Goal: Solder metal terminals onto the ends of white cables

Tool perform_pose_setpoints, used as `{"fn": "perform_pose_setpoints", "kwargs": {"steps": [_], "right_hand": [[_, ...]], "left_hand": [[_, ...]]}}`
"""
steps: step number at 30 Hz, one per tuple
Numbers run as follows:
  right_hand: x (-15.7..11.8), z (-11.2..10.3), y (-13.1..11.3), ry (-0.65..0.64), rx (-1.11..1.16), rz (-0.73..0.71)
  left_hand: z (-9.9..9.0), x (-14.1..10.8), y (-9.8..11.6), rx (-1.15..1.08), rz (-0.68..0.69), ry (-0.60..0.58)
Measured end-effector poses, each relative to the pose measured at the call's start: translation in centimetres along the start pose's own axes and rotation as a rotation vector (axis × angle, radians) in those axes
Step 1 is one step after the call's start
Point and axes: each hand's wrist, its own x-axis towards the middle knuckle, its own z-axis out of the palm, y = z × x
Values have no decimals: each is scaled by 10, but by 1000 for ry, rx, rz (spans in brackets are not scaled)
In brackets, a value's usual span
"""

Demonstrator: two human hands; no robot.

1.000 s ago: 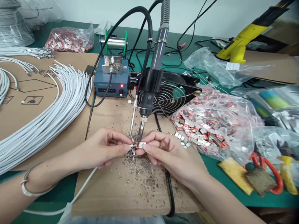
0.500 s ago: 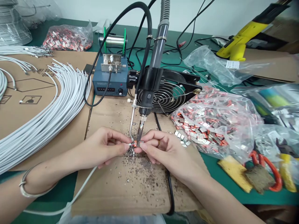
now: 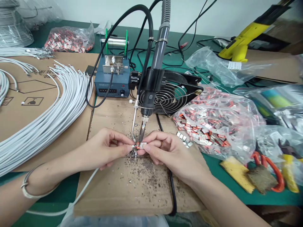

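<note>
A white cable (image 3: pixel 88 183) runs up from the lower left into my left hand (image 3: pixel 110 148), whose thumb and forefinger pinch it close to its end. My right hand (image 3: pixel 163 148) grips a small metal-and-orange connector (image 3: pixel 142 145) between thumb and fingers. Cable end and connector meet between my fingertips; whether they are joined is too small to tell. Right above them is the tip of a mounted soldering iron (image 3: pixel 142 129), touching or nearly touching the connector. Beside the iron, a thin solder feed tube (image 3: pixel 134 123) ends at the same spot.
Solder bits litter the cardboard (image 3: pixel 113 195). Behind stand a blue solder feeder (image 3: pixel 111 83), a solder spool (image 3: pixel 115 43) and a black fan (image 3: pixel 170 97). White cables (image 3: pixel 54 116) lie left. On the right are a bag of connectors (image 3: pixel 213 123), red-handled pliers (image 3: pixel 279 176) and a yellow heat gun (image 3: pixel 243 41).
The connector in my right hand now shows its bright metal face more plainly beside the iron tip. Both hands stay nearly in place; the whole view shifts slightly.
</note>
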Motion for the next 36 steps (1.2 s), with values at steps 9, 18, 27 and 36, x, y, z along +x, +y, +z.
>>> {"fn": "perform_pose_setpoints", "kwargs": {"steps": [9, 18, 27, 36], "right_hand": [[-1, -5, 4, -39, 94, -10], [1, -1, 1, 9, 29, 10], [-2, -6, 4, -15, 20, 1], [-2, -3, 2, 35, -19, 25]], "left_hand": [[-2, -1, -5, -91, 5, -34], [-1, 2, -4, -48, -40, -15], [2, 0, 5, -87, -79, -16], [2, 0, 6, -54, -103, 6]]}}
